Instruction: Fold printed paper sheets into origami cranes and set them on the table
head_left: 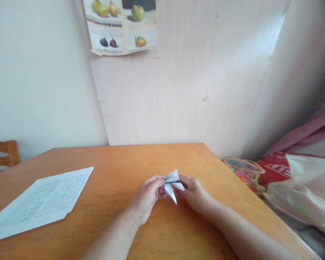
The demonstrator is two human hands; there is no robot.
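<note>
A small folded piece of white printed paper [172,184], creased into pointed flaps, is held just above the orange wooden table [119,162]. My left hand [147,196] pinches its left side with fingers closed. My right hand [193,191] pinches its right side, fingers curled around the folds. One pointed flap hangs down between the two hands.
A printed sheet of paper [40,202] with a cut corner lies on the table's left. A wooden chair back [5,151] stands at far left. Plastic bags [300,187] and a clear container [245,171] sit off the table's right edge. A fruit poster [121,25] hangs on the wall.
</note>
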